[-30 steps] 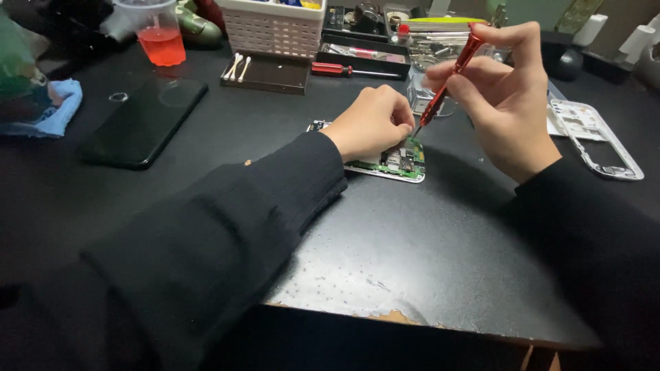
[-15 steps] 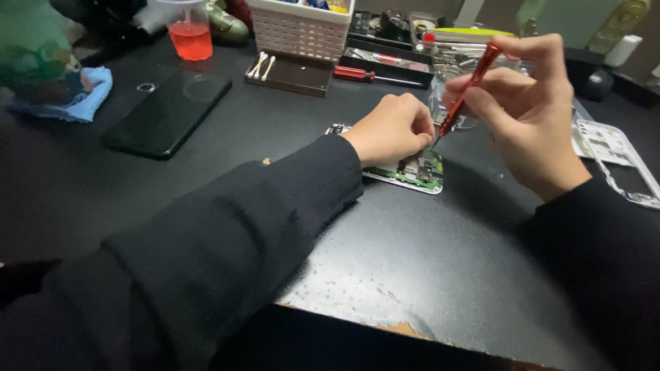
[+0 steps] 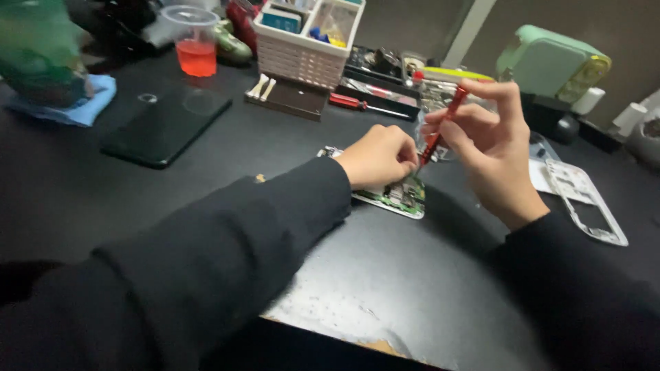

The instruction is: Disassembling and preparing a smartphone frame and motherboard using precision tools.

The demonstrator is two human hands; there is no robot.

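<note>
right hand grip: pinching red screwdriver | tip on circuit board | left hand grip: curled, pressing board on desk

Dark glossy screen — rectangular, flat on table, far left

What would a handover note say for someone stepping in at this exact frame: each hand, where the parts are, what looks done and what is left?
Left hand: curled, pressing down on the green circuit board to steady it on the black table.
Right hand: fingers pinch a red screwdriver, tip angled down at the board beside the left hand.
Nearby: white phone frame to the right, dark phone panel to the left, second red screwdriver behind.
Done: board is already out of the frame.
Left: cannot tell which screws remain; the hands hide the spot.
</note>
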